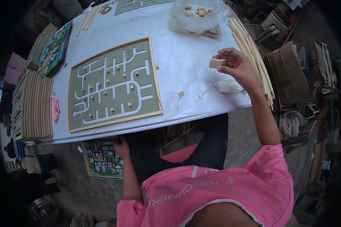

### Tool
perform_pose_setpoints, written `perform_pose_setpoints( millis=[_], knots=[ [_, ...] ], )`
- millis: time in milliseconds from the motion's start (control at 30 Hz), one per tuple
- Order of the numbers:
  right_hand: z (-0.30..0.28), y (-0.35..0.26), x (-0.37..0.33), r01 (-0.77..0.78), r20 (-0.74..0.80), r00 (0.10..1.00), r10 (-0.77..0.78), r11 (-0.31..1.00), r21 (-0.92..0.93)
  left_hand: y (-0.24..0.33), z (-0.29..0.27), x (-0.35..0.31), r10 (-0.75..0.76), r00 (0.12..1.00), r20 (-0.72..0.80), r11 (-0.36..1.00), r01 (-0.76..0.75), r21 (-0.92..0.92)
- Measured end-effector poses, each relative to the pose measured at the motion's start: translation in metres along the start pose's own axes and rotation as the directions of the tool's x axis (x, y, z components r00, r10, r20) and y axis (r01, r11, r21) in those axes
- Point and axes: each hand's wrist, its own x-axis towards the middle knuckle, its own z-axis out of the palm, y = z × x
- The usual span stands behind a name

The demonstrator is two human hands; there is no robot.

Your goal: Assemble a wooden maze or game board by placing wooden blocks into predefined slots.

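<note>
My right hand (pixel 238 69) is raised over the right side of the white-covered table, pinching a small pale wooden block (pixel 215 63) between thumb and fingers. Down at the table's near edge, my left hand (pixel 122 148) hangs beside a colourful picture board (pixel 102 160) below the tabletop. Its fingers are mostly hidden, so I cannot tell whether it grips anything. On the table lies a grey-green board in a wooden frame (pixel 115 121), with pale branching grooves. Several small wooden cubes (pixel 132 87) stand on it. Under my right hand rests a small clear plastic bag (pixel 229 86).
A larger clear bag (pixel 197 20) of wooden blocks sits at the far right. Long wooden strips (pixel 250 53) line the right edge. Stacked framed boards (pixel 38 106) and another colourful board (pixel 56 49) occupy the left. A cardboard box (pixel 286 64) stands beyond the table's right side.
</note>
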Motion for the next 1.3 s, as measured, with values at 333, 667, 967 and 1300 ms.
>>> perform_pose_setpoints(
  millis=[333,667,967,1300],
  knots=[
    [0.026,0.021,-0.002,0.003,0.093,0.996,0.01,0.99,-0.142,0.062,-0.022,-0.102,0.197,0.957,0.215,0.754,-0.008,-0.656],
    [0.127,0.03,0.079,0.46,0.294,0.888,-0.354,0.687,-0.562,0.055,-0.012,-0.093,0.102,0.971,0.217,0.804,0.048,-0.593],
    [0.098,-0.003,0.029,0.169,0.226,0.959,-0.169,0.985,0.017,0.136,-0.077,-0.139,0.293,0.913,0.283,0.689,0.004,-0.725],
    [0.077,-0.001,-0.139,-0.19,0.139,0.982,0.131,0.752,0.631,0.331,-0.087,-0.194,0.813,0.578,0.068,0.355,-0.401,-0.845]
  ],
)
